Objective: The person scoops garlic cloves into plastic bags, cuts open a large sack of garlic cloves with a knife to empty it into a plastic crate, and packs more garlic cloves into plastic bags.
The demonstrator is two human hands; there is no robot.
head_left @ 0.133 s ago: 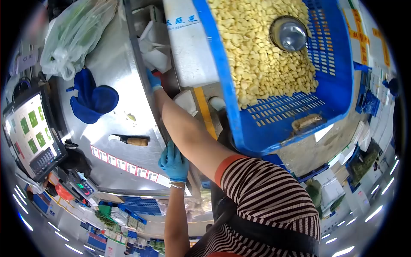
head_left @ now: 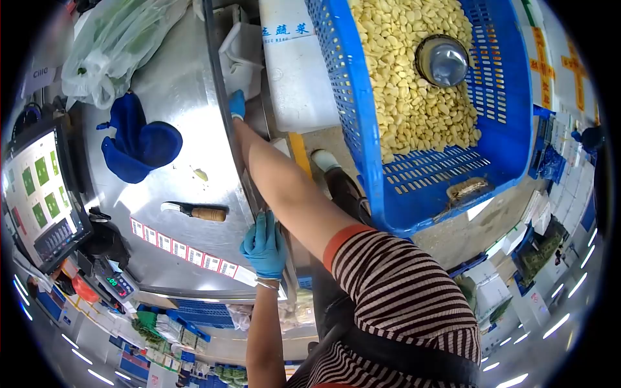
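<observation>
Across the worktop (head_left: 213,171), a label strip (head_left: 179,248) slants toward my left hand (head_left: 263,247) at the edge; my right hand (head_left: 237,105) is by a tub (head_left: 242,55); neither grip can I tell.

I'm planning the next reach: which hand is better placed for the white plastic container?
Right, probably: the right hand is near the white plastic container; the left hand is farther, at the edge of the steel table.

Glossy metal table (head_left: 200,129), matt blue cloth (head_left: 152,149), wooden knife handle (head_left: 208,214), smooth plastic basket (head_left: 394,213).
</observation>
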